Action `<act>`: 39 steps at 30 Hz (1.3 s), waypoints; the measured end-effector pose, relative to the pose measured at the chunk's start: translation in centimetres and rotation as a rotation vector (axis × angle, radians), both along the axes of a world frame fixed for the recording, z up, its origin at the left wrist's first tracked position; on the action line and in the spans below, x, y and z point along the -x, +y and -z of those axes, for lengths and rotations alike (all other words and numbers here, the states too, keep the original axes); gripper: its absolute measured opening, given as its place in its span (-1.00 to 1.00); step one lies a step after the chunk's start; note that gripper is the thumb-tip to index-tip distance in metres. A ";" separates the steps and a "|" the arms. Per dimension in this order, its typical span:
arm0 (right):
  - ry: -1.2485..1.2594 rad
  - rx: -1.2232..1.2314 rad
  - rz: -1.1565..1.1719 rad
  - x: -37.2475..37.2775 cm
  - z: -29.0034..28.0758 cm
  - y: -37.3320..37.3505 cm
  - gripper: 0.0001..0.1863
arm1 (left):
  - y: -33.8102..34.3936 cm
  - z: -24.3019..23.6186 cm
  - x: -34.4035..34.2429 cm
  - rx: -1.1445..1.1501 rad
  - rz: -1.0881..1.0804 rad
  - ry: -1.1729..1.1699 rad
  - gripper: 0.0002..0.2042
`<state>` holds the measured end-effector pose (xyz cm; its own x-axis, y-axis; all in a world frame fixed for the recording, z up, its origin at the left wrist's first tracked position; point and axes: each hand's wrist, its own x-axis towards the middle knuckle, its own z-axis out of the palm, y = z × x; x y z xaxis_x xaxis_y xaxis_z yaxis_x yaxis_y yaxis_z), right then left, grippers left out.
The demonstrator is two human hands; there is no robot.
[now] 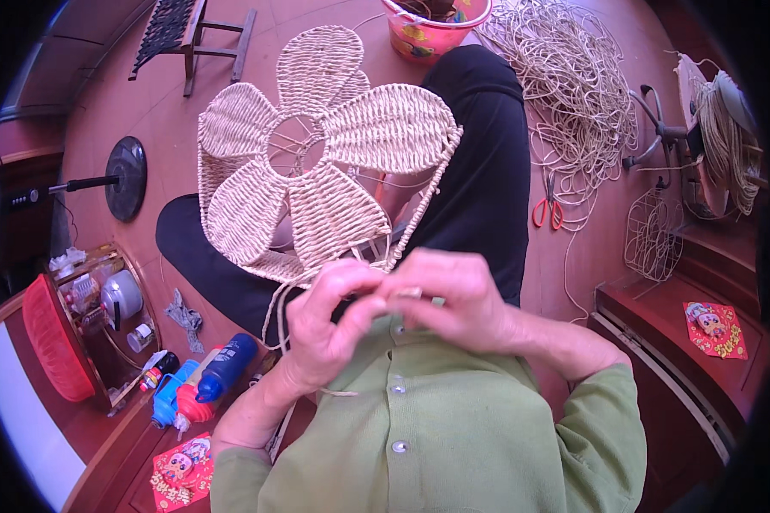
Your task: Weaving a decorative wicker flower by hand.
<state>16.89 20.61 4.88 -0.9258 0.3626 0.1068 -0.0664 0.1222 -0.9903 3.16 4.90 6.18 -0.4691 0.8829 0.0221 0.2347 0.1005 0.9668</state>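
Across my lap rests a pale woven-cord basket, its top worked as a flower with several petals around a round opening. Just past its near edge, my left hand and my right hand meet in front of the green shirt. The fingers of both are closed in a pinch. A short bit of pale cord shows between the right fingers. More strands of the same cord loop down beside the left wrist. What lies between the left fingertips is partly hidden, but appears to be that cord.
A heap of loose cord lies on the floor at the far right, with red-handled scissors below it. A pink bucket and a stool stand far off. Bottles and a shelf cart are at left.
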 end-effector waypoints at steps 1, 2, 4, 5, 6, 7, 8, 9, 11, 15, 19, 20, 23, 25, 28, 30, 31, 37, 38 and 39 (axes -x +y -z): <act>-0.067 -0.025 0.011 0.3 0.1 1.0 -0.82 | 0.4 0.4 0.5 -0.021 -0.017 0.139 -0.79; -0.132 -0.051 0.024 0.5 0.3 1.9 -0.83 | 0.8 0.3 1.1 0.060 -0.035 0.293 -0.83; -0.285 -0.127 0.014 0.6 0.9 3.1 -0.72 | 1.2 0.8 1.9 0.100 -0.074 0.374 -0.84; -0.235 -0.220 0.006 0.9 1.7 3.3 -0.75 | 1.4 1.2 2.2 0.100 -0.074 0.378 -0.84; -0.185 -0.314 -0.001 1.2 2.3 3.4 -0.78 | 1.5 1.7 2.4 0.094 -0.028 0.475 -0.84; -0.184 -0.315 0.001 1.6 2.2 3.7 -0.78 | 1.6 2.0 2.5 0.087 0.020 0.568 -0.84; -0.252 -0.326 -0.130 2.0 1.9 4.0 -0.82 | 1.7 2.0 2.6 0.085 0.021 0.569 -0.84; -0.319 -0.335 -0.261 2.4 1.8 4.2 -0.86 | 1.9 1.9 2.6 0.086 0.035 0.617 -0.84; -0.351 -0.314 -0.291 3.0 2.2 4.2 -0.84 | 2.1 2.1 2.6 0.083 0.051 0.669 -0.84; -0.397 -0.311 -0.325 4.1 2.7 4.8 -0.79 | 2.4 3.9 0.9 0.012 -0.073 0.538 -0.81; -0.365 -0.281 -0.264 4.1 2.3 4.9 -0.80 | 1.6 3.0 0.9 0.004 -0.181 0.488 -0.76; -0.334 -0.299 -0.191 3.8 2.1 4.7 -0.81 | 1.3 2.5 1.3 -0.030 -0.203 0.499 -0.74; -0.248 -0.071 -0.018 3.6 1.3 5.0 -0.86 | -1.9 0.8 4.5 0.118 -0.337 0.411 -0.79; -0.251 -0.103 0.232 2.4 -0.3 8.2 -0.92 | -4.4 0.4 6.7 0.191 -0.365 0.468 -0.81; -0.153 0.029 0.718 -2.9 -2.9 17.1 -0.68 | -7.2 0.3 7.1 0.331 -0.263 0.272 -0.79; 0.057 0.164 0.877 -18.3 -1.8 32.6 -0.61 | -6.6 0.6 7.0 0.227 -0.078 0.257 -0.78; -0.130 -0.659 0.813 -29.7 -1.5 39.7 -0.66 | -6.2 1.2 7.2 0.209 -0.017 0.222 -0.76; -0.519 -0.778 0.862 -23.3 1.6 31.2 -0.70 | -5.8 2.9 6.7 0.307 0.070 0.193 -0.66; -0.601 -0.960 0.570 -13.3 -0.7 21.8 -0.67 | -6.0 2.9 6.9 0.331 0.086 0.140 -0.63; -0.447 -0.881 0.317 -9.2 0.1 16.6 -0.69 | -5.6 2.4 7.0 0.348 0.129 0.127 -0.59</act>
